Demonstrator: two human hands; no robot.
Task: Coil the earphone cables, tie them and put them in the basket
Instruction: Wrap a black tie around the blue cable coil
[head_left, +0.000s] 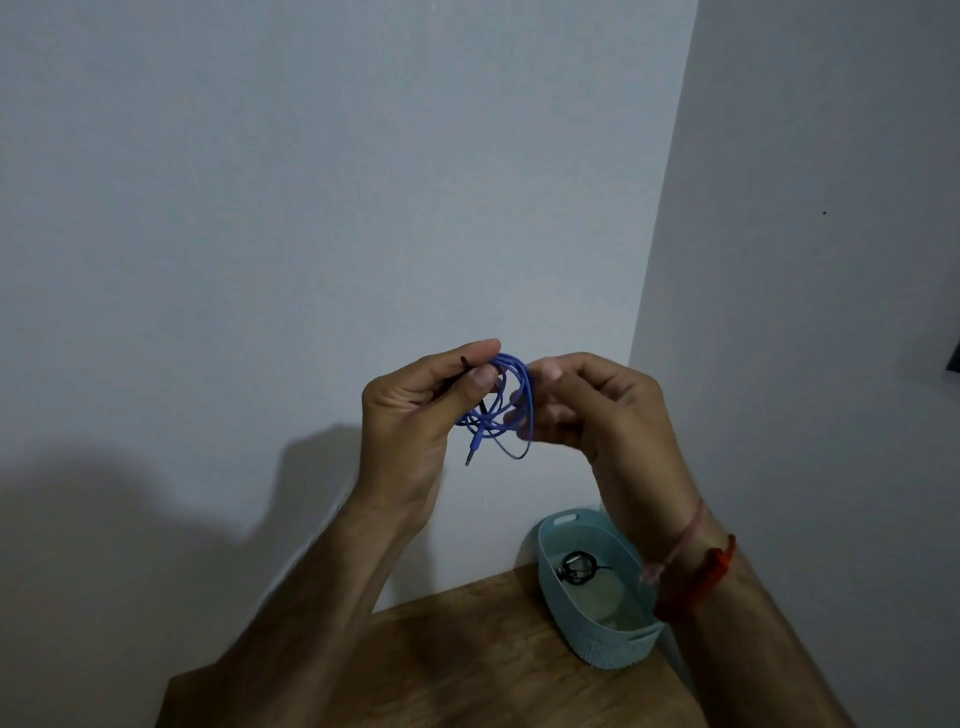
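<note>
Your left hand (415, 410) pinches the coiled blue earphone cable (498, 405) between thumb and fingers, with a thin dark tie (457, 376) caught in the same grip. Your right hand (587, 405) curls round the coil from 3 o'clock. The teal basket (613, 644) sits at 5 o'clock on the wooden table (467, 654), holding a black coil (574, 569).

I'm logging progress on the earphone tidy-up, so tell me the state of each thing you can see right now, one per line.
blue earphone cable: coiled in loops, held in the air between both hands, plug end dangling, no tie visible.
left hand: pinches the coil along with a dark strand.
right hand: fingers curled on the coil's other side.
basket: upright on the table corner, open.
black coiled cable: lying inside the basket.
wooden table: bears the basket.
</note>
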